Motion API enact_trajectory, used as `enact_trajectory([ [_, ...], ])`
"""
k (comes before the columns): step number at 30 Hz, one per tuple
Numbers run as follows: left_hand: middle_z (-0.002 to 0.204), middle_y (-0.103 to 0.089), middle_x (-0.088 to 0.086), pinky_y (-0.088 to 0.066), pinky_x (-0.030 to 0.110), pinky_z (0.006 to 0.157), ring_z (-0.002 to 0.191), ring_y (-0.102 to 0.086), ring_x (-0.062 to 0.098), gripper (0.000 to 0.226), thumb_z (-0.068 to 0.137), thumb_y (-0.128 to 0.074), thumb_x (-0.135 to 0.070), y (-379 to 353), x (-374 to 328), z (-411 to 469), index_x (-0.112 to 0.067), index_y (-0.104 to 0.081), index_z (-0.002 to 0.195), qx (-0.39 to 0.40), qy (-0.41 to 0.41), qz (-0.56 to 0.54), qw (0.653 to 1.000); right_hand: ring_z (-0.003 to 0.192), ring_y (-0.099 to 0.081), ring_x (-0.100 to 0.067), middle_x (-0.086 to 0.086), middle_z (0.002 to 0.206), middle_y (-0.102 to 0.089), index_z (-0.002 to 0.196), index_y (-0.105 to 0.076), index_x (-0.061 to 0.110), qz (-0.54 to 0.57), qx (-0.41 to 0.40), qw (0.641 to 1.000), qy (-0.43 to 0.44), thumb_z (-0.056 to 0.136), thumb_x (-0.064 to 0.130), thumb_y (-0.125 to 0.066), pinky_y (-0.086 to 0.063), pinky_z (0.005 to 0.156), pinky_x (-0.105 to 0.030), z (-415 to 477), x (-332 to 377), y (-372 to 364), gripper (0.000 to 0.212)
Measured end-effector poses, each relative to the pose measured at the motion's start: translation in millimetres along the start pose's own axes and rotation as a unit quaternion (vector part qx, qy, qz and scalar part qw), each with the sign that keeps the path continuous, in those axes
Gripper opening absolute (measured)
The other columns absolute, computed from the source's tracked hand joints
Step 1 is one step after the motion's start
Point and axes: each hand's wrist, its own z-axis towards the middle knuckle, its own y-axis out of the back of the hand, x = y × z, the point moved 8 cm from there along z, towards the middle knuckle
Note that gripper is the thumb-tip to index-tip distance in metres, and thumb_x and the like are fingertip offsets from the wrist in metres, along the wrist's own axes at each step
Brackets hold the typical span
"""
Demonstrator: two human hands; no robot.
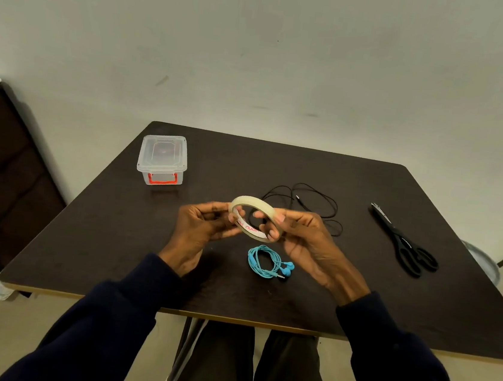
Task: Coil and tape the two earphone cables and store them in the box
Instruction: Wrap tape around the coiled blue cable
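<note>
Both hands hold a cream roll of tape (252, 203) above the middle of the dark table (263, 295). My left hand (200, 231) pinches its left rim and my right hand (304, 240) grips its right side. Just below the hands, blue earphones (264, 260) lie coiled on the table. Black earphones (308, 203) lie loose and uncoiled behind the tape, partly hidden by my right hand. A clear plastic box (162, 159) with a shut lid and red latch stands at the back left.
Black scissors (405, 242) lie at the right side of the table. A dark piece of furniture (5, 168) stands to the left of the table. My legs show under the front edge.
</note>
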Motion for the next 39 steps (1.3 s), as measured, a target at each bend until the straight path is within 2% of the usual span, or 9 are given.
enact_trajectory([
  [9, 0.109, -0.074, 0.011, -0.062, 0.035, 0.079, 0.1, -0.073, 0.023, 0.032, 0.082, -0.072, 0.003, -10, -34, -9, -0.003, -0.071, 0.114, 0.029, -0.165, 0.165, 0.972, 0.05, -0.047, -0.009, -0.019, 0.079, -0.07, 0.072, -0.076, 0.002, -0.062, -0.055, 0.996, 0.043, 0.083, 0.006, -0.055, -0.047, 0.053, -0.02, 6, 5, -6, 0.024],
  [14, 0.11, -0.072, 0.012, -0.062, 0.035, 0.079, 0.104, -0.071, 0.026, 0.029, 0.085, -0.07, -0.005, -21, -45, -16, -0.001, -0.07, 0.114, 0.07, -0.225, 0.186, 0.954, 0.055, -0.053, -0.009, -0.017, 0.078, -0.072, 0.09, -0.073, -0.006, -0.035, -0.046, 0.998, 0.028, 0.081, 0.003, -0.056, -0.048, 0.056, -0.019, 4, 3, -6, 0.022],
  [18, 0.108, -0.072, 0.019, -0.063, 0.04, 0.077, 0.1, -0.072, 0.03, 0.026, 0.085, -0.067, 0.002, -16, -42, -17, 0.006, -0.069, 0.111, 0.06, -0.197, 0.125, 0.971, 0.064, -0.056, -0.014, -0.04, 0.096, -0.062, 0.108, -0.067, -0.013, -0.023, -0.022, 0.999, 0.005, 0.08, -0.002, -0.052, -0.053, 0.064, -0.02, 1, -1, -5, 0.033],
  [21, 0.107, -0.072, 0.02, -0.062, 0.046, 0.078, 0.1, -0.071, 0.032, 0.027, 0.082, -0.069, -0.002, -16, -39, -16, 0.006, -0.07, 0.108, 0.056, -0.192, 0.113, 0.973, 0.061, -0.055, -0.013, -0.021, 0.077, -0.066, 0.106, -0.071, -0.008, -0.051, -0.027, 0.998, 0.012, 0.083, 0.0, -0.055, -0.052, 0.065, -0.02, 3, -3, -3, 0.029],
  [27, 0.102, -0.073, 0.012, -0.061, 0.049, 0.078, 0.098, -0.071, 0.032, 0.024, 0.081, -0.074, -0.016, -20, -50, -20, -0.008, -0.074, 0.104, 0.062, -0.253, 0.18, 0.949, 0.052, -0.053, -0.009, -0.004, 0.059, -0.067, 0.107, -0.059, -0.027, -0.081, -0.063, 0.994, 0.029, 0.079, 0.004, -0.058, -0.05, 0.065, -0.022, 2, -3, -6, 0.041],
  [31, 0.1, -0.074, -0.003, -0.06, 0.043, 0.081, 0.096, -0.071, 0.023, 0.024, 0.084, -0.071, -0.043, -22, -57, -25, -0.031, -0.076, 0.105, 0.057, -0.296, 0.222, 0.927, 0.049, -0.051, -0.01, -0.008, 0.054, -0.062, 0.095, -0.066, -0.018, -0.057, -0.081, 0.995, 0.031, 0.077, 0.003, -0.06, -0.05, 0.061, -0.02, 1, -1, -8, 0.028],
  [33, 0.098, -0.074, -0.008, -0.06, 0.036, 0.081, 0.093, -0.07, 0.017, 0.022, 0.084, -0.07, -0.042, -24, -61, -29, -0.037, -0.074, 0.105, 0.056, -0.318, 0.245, 0.914, 0.048, -0.052, -0.01, -0.008, 0.054, -0.063, 0.086, -0.071, -0.013, -0.057, -0.084, 0.994, 0.028, 0.078, 0.001, -0.061, -0.051, 0.062, -0.02, 0, 0, -9, 0.018],
  [36, 0.098, -0.073, 0.002, -0.059, 0.034, 0.081, 0.09, -0.07, 0.014, 0.019, 0.085, -0.071, -0.021, -25, -62, -31, -0.018, -0.073, 0.104, 0.048, -0.36, 0.287, 0.887, 0.048, -0.052, -0.01, -0.012, 0.056, -0.064, 0.083, -0.073, -0.01, -0.064, -0.088, 0.994, 0.032, 0.08, -0.002, -0.063, -0.051, 0.064, -0.022, -2, 1, -10, 0.013],
  [39, 0.098, -0.073, 0.008, -0.058, 0.031, 0.081, 0.089, -0.069, 0.014, 0.02, 0.085, -0.071, -0.018, -26, -61, -29, -0.008, -0.074, 0.102, 0.043, -0.383, 0.322, 0.865, 0.047, -0.048, -0.013, -0.033, 0.067, -0.056, 0.076, -0.07, -0.013, -0.099, -0.125, 0.986, 0.043, 0.086, -0.008, -0.062, -0.049, 0.058, -0.017, -2, 1, -6, 0.014],
])
